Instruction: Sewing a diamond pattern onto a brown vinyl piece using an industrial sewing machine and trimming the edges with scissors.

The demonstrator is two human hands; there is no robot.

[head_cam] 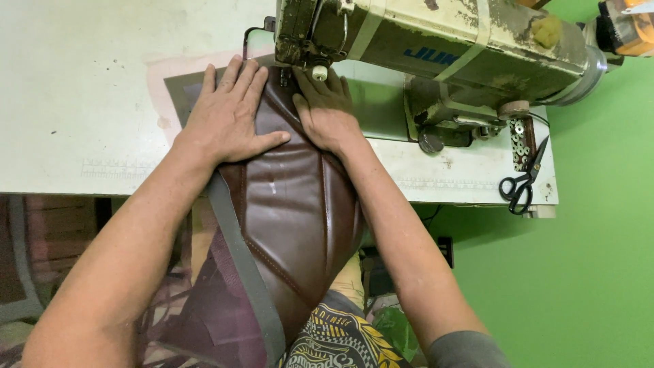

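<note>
A brown leather piece with stitched seams and a grey edge band lies over the table's front edge and runs under the head of an old sewing machine. My left hand presses flat on its left side, fingers spread toward the needle area. My right hand presses flat on its right side, fingertips just below the presser foot. Both hands hold the leather down against the white table.
Black scissors lie near the table's right front corner, beside a strip of small metal bobbins. The machine's handwheel sticks out at the right. A green wall fills the right side. Patterned fabric covers my lap below.
</note>
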